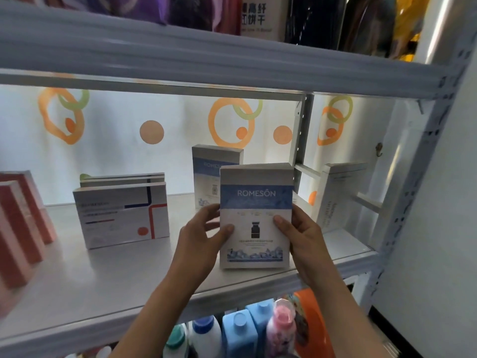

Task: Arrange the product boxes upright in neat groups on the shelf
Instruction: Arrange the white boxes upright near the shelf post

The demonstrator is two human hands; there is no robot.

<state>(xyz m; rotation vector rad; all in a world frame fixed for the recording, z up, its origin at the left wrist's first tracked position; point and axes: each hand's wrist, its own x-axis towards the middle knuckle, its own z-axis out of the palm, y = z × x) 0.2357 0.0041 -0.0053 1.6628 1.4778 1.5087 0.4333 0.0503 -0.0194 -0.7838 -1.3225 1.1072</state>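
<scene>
We had both hands on the front ROMESÔN box (255, 215), which stood upright near the front edge of the white shelf (108, 280), toward its right end. The left hand (200, 240) pinched the box's left edge, thumb laid on the printed face and fingers reaching behind; the right hand (300, 235) mirrored it on the right edge, thumb on the face. Whether the base rested on the shelf or hung just above it, we could not tell. A second ROMESÔN box (213, 166) stood upright just behind and to the left, partly hidden by the first. Further left stood a white box with red and navy lines (121, 215), landscape and upright, with more like it stacked behind; coral-red boxes (23, 228) filled the far left, blurred. A pale grey box (338, 195) leaned at the right end by the shelf's upright post. We judged the ROMESÔN box to be thin printed cardboard: light, stiff along its edges, softer across the broad face, and fairly slick under the fingers. It was tall and narrow in depth, so likely to tip forward or back if let go carelessly. The side edges, at mid-height or a little lower, seemed the sound place to hold; pressing on the face risked denting it.
</scene>
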